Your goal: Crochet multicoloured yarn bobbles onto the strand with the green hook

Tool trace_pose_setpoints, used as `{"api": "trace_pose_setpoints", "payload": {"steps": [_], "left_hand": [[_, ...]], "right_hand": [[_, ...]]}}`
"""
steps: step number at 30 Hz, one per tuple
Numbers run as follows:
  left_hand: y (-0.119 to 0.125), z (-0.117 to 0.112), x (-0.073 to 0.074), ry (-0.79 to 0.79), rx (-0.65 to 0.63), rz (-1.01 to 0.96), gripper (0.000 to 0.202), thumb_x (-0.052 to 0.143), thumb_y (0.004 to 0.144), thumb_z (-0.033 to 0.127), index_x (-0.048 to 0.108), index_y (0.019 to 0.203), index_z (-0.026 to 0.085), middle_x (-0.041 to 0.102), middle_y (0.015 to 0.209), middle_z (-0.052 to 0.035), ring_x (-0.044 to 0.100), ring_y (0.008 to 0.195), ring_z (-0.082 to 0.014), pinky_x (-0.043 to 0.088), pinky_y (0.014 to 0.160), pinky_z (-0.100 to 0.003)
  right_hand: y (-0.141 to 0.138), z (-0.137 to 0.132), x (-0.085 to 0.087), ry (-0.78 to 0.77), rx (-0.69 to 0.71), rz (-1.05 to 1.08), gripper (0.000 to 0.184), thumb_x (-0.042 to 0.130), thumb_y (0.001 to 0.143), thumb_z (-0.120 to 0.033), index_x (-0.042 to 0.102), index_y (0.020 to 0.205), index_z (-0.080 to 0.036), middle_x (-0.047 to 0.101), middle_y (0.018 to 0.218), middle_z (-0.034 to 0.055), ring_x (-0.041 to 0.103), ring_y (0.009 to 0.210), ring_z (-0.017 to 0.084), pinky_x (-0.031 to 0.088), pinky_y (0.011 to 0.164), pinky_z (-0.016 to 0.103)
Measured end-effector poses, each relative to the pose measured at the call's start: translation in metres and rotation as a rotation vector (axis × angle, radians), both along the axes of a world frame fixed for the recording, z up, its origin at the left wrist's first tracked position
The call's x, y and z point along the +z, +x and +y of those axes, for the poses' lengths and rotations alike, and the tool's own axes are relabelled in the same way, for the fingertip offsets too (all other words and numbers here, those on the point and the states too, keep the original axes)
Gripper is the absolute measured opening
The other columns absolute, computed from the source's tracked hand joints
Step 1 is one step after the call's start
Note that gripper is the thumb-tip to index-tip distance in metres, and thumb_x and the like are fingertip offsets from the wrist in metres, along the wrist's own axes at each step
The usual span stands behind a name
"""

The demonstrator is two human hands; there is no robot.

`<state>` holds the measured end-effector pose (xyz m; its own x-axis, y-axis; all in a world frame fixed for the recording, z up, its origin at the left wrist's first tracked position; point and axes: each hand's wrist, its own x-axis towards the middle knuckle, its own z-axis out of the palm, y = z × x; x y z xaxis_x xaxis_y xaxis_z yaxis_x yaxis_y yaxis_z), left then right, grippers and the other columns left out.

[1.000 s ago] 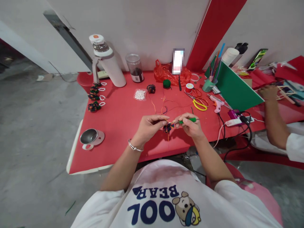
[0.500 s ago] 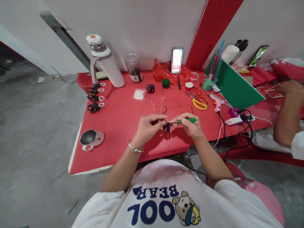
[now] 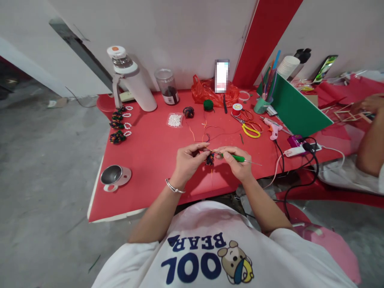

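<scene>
My left hand (image 3: 192, 161) is closed, its thumb and forefinger pinching a small piece of dark multicoloured crochet (image 3: 210, 159). My right hand (image 3: 238, 162) grips a crochet hook (image 3: 238, 158) by its green handle. The hook's metal tip points left and meets the work at my left fingertips; the exact stitch is too small to make out. Yarn runs up from the work toward a dark multicoloured yarn ball (image 3: 189, 112). To its right sits a green yarn ball (image 3: 208, 105). A packet of white beads (image 3: 175, 120) lies left of the yarn.
Several crocheted pieces with bead loops (image 3: 118, 137) line the left side, near a steel mug (image 3: 115, 176) and a tall thermos (image 3: 136, 88). Yellow-handled scissors (image 3: 251, 131), a pink glue gun (image 3: 273, 129) and a power strip (image 3: 302, 149) lie right. A co-worker's arm (image 3: 373, 140) is far right.
The crochet hook has tilted, its rear end now lower and its tip still at the work. My left hand keeps its pinch. The co-worker's arm has shifted right.
</scene>
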<state>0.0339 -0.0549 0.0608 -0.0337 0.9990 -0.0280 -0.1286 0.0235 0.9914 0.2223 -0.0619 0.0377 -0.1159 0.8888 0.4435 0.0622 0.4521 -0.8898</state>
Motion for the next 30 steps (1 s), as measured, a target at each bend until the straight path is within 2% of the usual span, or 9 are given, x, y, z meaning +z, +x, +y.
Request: {"api": "trace_pose_setpoints", "payload": {"steps": [4, 7, 13, 17, 19, 21, 25, 30], "left_hand": [[0.005, -0.001, 0.001, -0.036, 0.038, -0.048, 0.033, 0.086, 0.062, 0.021, 0.082, 0.094, 0.014, 0.072, 0.071, -0.0045, 0.063, 0.062, -0.0124, 0.054, 0.064, -0.027], [0.007, -0.002, 0.001, -0.032, 0.064, -0.084, 0.035, 0.087, 0.061, 0.021, 0.082, 0.095, 0.014, 0.072, 0.07, -0.0035, 0.062, 0.061, -0.0113, 0.052, 0.062, -0.026], [0.013, -0.002, 0.003, -0.072, 0.062, -0.278, 0.038, 0.092, 0.056, 0.023, 0.082, 0.092, 0.017, 0.071, 0.069, -0.0013, 0.058, 0.057, -0.0081, 0.046, 0.055, -0.021], [0.008, 0.0, 0.006, -0.206, -0.048, -0.422, 0.041, 0.094, 0.052, 0.023, 0.081, 0.09, 0.017, 0.066, 0.062, 0.0014, 0.039, 0.042, -0.002, 0.029, 0.041, -0.019], [0.001, 0.001, 0.007, -0.259, -0.138, -0.427, 0.041, 0.093, 0.052, 0.023, 0.081, 0.091, 0.016, 0.064, 0.059, 0.0021, 0.031, 0.039, -0.0002, 0.02, 0.039, -0.019], [-0.006, 0.003, 0.007, -0.277, -0.197, -0.394, 0.04, 0.093, 0.053, 0.023, 0.082, 0.091, 0.016, 0.063, 0.059, 0.002, 0.029, 0.039, -0.0002, 0.017, 0.04, -0.02], [-0.016, 0.006, 0.005, -0.232, -0.209, -0.246, 0.038, 0.092, 0.054, 0.022, 0.082, 0.09, 0.015, 0.064, 0.06, 0.0002, 0.039, 0.044, -0.0036, 0.025, 0.043, -0.021], [-0.019, 0.011, 0.004, -0.164, -0.218, -0.121, 0.033, 0.088, 0.056, 0.02, 0.083, 0.088, 0.014, 0.069, 0.063, -0.0023, 0.052, 0.051, -0.0078, 0.04, 0.052, -0.023]], "right_hand": [[-0.004, -0.004, 0.002, 0.258, -0.067, -0.174, 0.019, 0.06, 0.096, -0.018, 0.073, 0.107, -0.025, 0.08, 0.107, 0.0055, 0.077, 0.1, 0.019, 0.064, 0.09, 0.036], [-0.007, -0.006, 0.001, 0.448, -0.103, -0.272, 0.025, 0.061, 0.094, -0.014, 0.071, 0.114, -0.025, 0.08, 0.112, 0.0073, 0.076, 0.106, 0.02, 0.062, 0.093, 0.037], [-0.018, -0.009, -0.013, 0.458, -0.207, -0.334, 0.02, 0.064, 0.094, -0.023, 0.074, 0.111, -0.028, 0.078, 0.118, 0.0094, 0.075, 0.108, 0.023, 0.063, 0.092, 0.041], [-0.022, -0.005, -0.022, 0.492, -0.24, -0.287, 0.016, 0.063, 0.095, -0.032, 0.076, 0.105, -0.03, 0.079, 0.114, 0.0091, 0.076, 0.104, 0.024, 0.063, 0.086, 0.044], [-0.019, 0.0, -0.023, 0.482, -0.195, -0.241, 0.017, 0.063, 0.095, -0.038, 0.077, 0.101, -0.031, 0.081, 0.11, 0.0079, 0.076, 0.098, 0.023, 0.062, 0.083, 0.045], [-0.013, 0.006, -0.018, 0.456, -0.106, -0.225, 0.016, 0.065, 0.094, -0.04, 0.078, 0.099, -0.032, 0.081, 0.107, 0.0067, 0.075, 0.093, 0.023, 0.061, 0.083, 0.046], [0.003, 0.015, 0.0, 0.44, 0.085, -0.287, 0.012, 0.069, 0.092, -0.032, 0.078, 0.1, -0.031, 0.082, 0.107, 0.0056, 0.075, 0.093, 0.022, 0.059, 0.086, 0.045], [0.011, 0.013, 0.018, 0.455, 0.146, -0.372, 0.019, 0.07, 0.091, -0.022, 0.077, 0.106, -0.03, 0.082, 0.107, 0.0049, 0.076, 0.093, 0.02, 0.058, 0.086, 0.042]]}}
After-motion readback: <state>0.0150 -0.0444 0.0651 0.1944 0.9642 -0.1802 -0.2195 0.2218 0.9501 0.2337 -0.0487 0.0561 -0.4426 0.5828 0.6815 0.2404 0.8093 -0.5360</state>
